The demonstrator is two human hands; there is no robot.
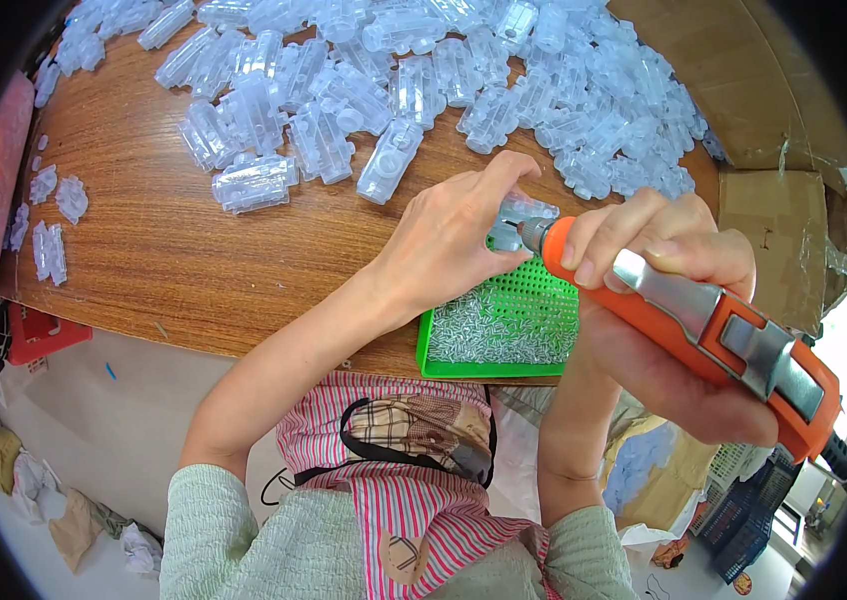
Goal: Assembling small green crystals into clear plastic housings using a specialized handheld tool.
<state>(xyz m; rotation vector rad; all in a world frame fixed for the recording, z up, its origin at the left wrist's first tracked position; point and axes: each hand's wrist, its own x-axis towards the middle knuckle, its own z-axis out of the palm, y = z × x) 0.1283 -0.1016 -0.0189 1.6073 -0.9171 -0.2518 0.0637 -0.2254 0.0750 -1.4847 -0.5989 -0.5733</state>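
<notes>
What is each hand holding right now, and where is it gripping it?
The right hand grips the orange electric screwdriver around its body. The left hand holds a clear plastic part at the tip; the exact grip is hidden.

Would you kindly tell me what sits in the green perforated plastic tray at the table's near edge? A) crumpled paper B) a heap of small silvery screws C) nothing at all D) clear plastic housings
B: the green perforated plastic tray holds a heap of small silvery screws, just below the left hand and the right hand, which grips the orange electric screwdriver.
</notes>
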